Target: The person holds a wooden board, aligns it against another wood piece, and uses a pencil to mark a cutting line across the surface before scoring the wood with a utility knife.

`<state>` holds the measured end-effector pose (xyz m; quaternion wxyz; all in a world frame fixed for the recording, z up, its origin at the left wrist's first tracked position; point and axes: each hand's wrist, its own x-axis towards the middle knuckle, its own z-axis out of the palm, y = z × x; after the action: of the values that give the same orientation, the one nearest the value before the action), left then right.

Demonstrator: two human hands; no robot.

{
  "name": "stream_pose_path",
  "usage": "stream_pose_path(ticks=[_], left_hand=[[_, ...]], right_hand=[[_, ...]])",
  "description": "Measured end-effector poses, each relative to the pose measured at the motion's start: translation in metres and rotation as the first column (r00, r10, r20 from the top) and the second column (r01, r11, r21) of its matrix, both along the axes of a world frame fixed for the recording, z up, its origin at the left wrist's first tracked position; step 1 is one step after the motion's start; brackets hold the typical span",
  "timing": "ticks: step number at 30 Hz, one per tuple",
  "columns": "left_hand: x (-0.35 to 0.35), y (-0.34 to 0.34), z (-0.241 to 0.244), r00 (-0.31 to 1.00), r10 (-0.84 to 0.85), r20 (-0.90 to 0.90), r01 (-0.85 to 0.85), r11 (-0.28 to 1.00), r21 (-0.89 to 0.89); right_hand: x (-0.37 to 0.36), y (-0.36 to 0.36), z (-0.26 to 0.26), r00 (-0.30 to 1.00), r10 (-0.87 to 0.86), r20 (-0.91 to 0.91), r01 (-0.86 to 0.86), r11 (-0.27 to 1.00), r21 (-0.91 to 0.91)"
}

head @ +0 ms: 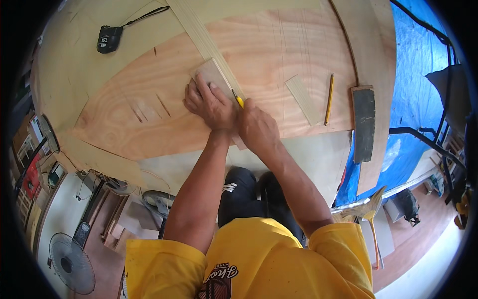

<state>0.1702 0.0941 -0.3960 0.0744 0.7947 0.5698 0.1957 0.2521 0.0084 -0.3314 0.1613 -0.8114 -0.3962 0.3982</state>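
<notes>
My left hand (211, 102) presses a flat, straight-edged piece of wood (216, 71) down, its fingers curled over the left side. That piece lies along a long pale strip of thin wood (203, 37) with fine lengthwise lines. My right hand (259, 125) grips a yellow cutter knife (239, 101). The knife's dark blade tip meets the strip close to the straight edge. Beneath both hands is a large plywood panel (254, 48) with one curved, tapering end. A short piece of similar pale strip (302, 99) and a yellow pencil (329, 99) lie to the right.
A black tape measure (109, 39) with a wrist strap rests at the upper left. At the right, a dark-faced block (364, 123) sits on a long board (377, 48) beside a blue tarp (410, 37). A fan (71, 263) and a broom (373, 220) stand lower down.
</notes>
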Motion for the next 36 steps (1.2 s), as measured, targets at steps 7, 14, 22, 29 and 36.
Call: stream_pose_path(ticks=[7,14,22,29,36], left_hand=[[-0.001,0.001,-0.002,1.0,-0.019,-0.002,0.019,1.0,0.017],[-0.001,0.0,-0.002,1.0,-0.004,-0.009,0.004,1.0,-0.001],[-0.002,0.0,-0.001,1.0,0.001,-0.012,-0.001,1.0,-0.021],[0.0,0.001,-0.001,1.0,-0.013,-0.01,0.013,1.0,0.007],[-0.003,0.002,-0.006,1.0,-0.01,-0.028,0.011,0.998,0.062]], right_hand=[[-0.005,-0.026,0.007,0.999,-0.028,-0.044,0.025,0.998,-0.059],[-0.015,-0.06,0.013,0.997,-0.051,-0.064,0.043,0.991,-0.125],[-0.014,-0.072,0.023,0.997,-0.066,-0.034,0.062,0.992,-0.111],[-0.014,-0.033,0.021,0.976,-0.215,-0.012,0.215,0.969,0.122],[-0.011,-0.003,0.002,0.983,-0.18,-0.033,0.183,0.978,0.097]])
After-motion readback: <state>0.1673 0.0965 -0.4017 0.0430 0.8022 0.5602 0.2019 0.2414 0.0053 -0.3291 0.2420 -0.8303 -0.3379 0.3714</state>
